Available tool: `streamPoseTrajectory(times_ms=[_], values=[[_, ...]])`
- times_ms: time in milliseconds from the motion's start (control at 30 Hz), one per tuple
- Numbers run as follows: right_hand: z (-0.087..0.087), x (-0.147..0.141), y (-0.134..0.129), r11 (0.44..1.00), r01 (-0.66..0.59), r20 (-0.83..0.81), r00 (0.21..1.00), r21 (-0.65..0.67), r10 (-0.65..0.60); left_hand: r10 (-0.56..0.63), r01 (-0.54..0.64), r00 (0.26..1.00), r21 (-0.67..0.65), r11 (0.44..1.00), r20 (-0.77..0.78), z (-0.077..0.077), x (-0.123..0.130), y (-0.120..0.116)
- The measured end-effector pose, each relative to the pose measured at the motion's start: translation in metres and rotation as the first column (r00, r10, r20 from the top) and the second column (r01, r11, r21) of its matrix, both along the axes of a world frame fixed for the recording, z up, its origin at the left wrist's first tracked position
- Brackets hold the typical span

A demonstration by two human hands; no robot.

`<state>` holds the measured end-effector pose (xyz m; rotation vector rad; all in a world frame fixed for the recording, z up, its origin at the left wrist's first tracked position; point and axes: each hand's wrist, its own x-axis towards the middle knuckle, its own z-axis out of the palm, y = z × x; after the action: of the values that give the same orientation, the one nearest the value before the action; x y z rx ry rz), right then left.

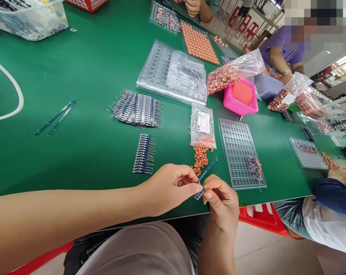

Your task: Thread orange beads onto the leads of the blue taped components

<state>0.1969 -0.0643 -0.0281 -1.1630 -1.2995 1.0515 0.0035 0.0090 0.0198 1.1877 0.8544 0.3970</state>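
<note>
Near the table's front edge, my left hand [175,187] is closed on a narrow blue strip of small circuit boards [208,169], which sticks out up and to the right past the fingers. My right hand [222,198] pinches at the strip's near end, its thumb and forefinger together; what lies between those fingertips is too small to make out. Just beyond the hands is a loose pile of small orange rings [200,156], spilling from a clear labelled bag [203,124]. A stack of board strips with wire leads [144,154] lies to the left.
A larger heap of leaded strips [138,109] lies farther back. On the right, a clear ribbed tray [238,149] holds a small bunch of wired orange parts [255,168]. A pink basket [241,97] and clear stacked trays [155,68] stand behind. Other people sit around the table.
</note>
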Motion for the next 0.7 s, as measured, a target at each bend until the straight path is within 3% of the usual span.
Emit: streamPoseTrajectory(times_ms=[433, 700], values=[[0.0005, -0.0009, 0.0007, 1.0, 0.023, 0.015, 1.0, 0.013, -0.024, 0.034, -0.034, 0.999, 0.01, 0.999, 0.035, -0.0013, 0.0018, 0.0002], [0.0029, 0.0005, 0.0002, 1.0, -0.012, -0.014, 1.0, -0.022, 0.012, -0.005, 0.007, 0.999, -0.068, 0.998, 0.038, 0.0028, 0.001, 0.0028]])
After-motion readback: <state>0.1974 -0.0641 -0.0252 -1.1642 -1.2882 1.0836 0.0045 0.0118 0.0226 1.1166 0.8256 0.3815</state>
